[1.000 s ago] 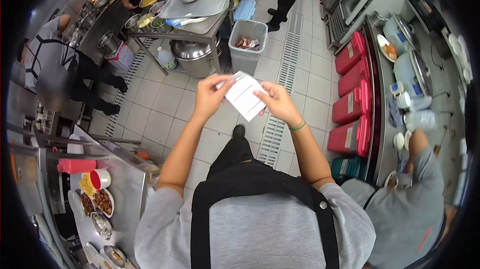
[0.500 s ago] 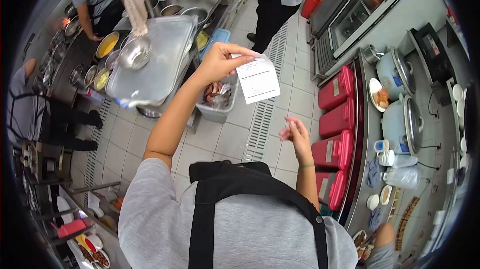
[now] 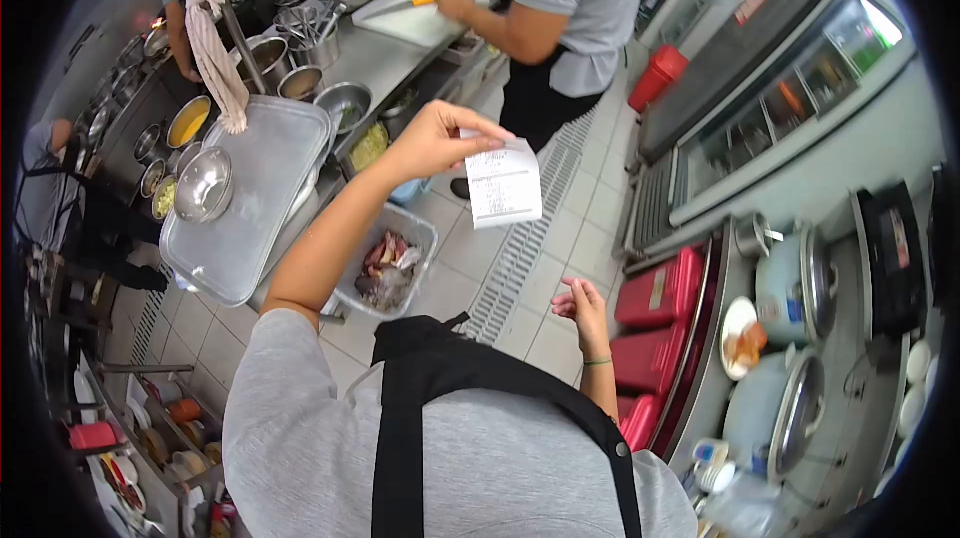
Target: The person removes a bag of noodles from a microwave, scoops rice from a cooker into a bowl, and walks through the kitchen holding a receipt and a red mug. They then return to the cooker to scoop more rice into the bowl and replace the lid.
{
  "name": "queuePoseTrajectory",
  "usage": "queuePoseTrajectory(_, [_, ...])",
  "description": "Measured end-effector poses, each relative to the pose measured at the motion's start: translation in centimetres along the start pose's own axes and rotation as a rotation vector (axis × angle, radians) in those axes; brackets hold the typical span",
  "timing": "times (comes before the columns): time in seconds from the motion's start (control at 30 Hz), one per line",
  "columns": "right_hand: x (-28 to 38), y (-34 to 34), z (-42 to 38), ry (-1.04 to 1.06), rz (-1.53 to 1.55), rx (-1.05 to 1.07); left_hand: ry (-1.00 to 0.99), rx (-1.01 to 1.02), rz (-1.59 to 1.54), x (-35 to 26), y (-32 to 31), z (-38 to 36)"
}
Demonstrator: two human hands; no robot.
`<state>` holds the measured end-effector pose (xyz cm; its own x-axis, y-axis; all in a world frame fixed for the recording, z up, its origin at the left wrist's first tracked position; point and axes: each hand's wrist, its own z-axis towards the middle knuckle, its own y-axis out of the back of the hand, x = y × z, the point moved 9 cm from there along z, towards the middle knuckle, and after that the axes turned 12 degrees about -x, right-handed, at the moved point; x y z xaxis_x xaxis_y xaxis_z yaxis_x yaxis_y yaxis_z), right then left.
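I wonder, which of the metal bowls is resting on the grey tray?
The empty-looking bowl below the hanging cloth. It alone sits on the tray; the yellow-filled bowl and the bowl of greens are off it.

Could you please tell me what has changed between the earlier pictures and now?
The bare right hand has let go of the white printed paper slip and moved back toward the body, to the right. The bare left hand now holds the slip alone, by its top edge. The shiny metal bowl still sits on the grey rectangular tray.
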<state>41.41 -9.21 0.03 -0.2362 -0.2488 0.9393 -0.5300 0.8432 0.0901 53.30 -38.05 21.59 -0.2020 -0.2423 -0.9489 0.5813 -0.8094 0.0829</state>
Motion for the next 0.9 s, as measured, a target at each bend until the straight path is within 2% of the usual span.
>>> queuePoseTrajectory(0.03, [2.0,-1.5,2.5,0.012,-0.003,0.028,0.013,-0.031,0.030,0.6,0.2,1.1])
queuePoseTrajectory(0.1, [7.4,-6.9,5.9,0.207,0.095,0.262,0.068,-0.076,0.083,2.0,0.9,3.0])
queuePoseTrajectory(0.13, [9.0,-8.9,7.5,0.225,0.102,0.290,-0.002,-0.098,0.129,2.0,1.4,3.7])
queuePoseTrajectory(0.2, [14.6,-14.6,8.6,0.449,0.209,0.598,-0.088,-0.140,0.213,2.2,2.5,4.9])
queuePoseTrajectory(0.3, [18.6,-20.6,10.5,0.502,0.239,0.847,-0.112,-0.186,0.244,3.5,4.3,6.6])
queuePoseTrajectory(0.37, [17.7,-24.1,13.0,0.405,0.074,0.960,-0.214,-0.244,0.372,4.5,6.2,7.9])
queuePoseTrajectory(0.43, [18.7,-27.2,15.4,0.398,0.038,0.947,-0.110,-0.361,0.396,4.5,8.5,9.1])
queuePoseTrajectory(0.5, [22.3,-28.6,18.9,0.491,0.016,0.777,-0.154,-0.647,0.384,4.4,12.8,9.1])
queuePoseTrajectory(0.57, [26.4,-30.0,23.6,0.438,0.153,0.694,-0.092,-0.918,0.167,5.5,17.8,8.0])
queuePoseTrajectory(0.63, [31.5,-30.9,26.7,0.385,0.384,0.727,-0.075,-1.128,0.113,5.8,20.9,6.9])
queuePoseTrajectory(0.77, [39.8,-31.3,29.9,0.534,0.477,0.800,-0.106,-1.293,0.139,7.5,22.1,5.4])
queuePoseTrajectory(0.9, [43.3,-31.8,33.3,0.560,0.462,0.877,0.010,-1.430,0.200,11.4,19.8,3.4])
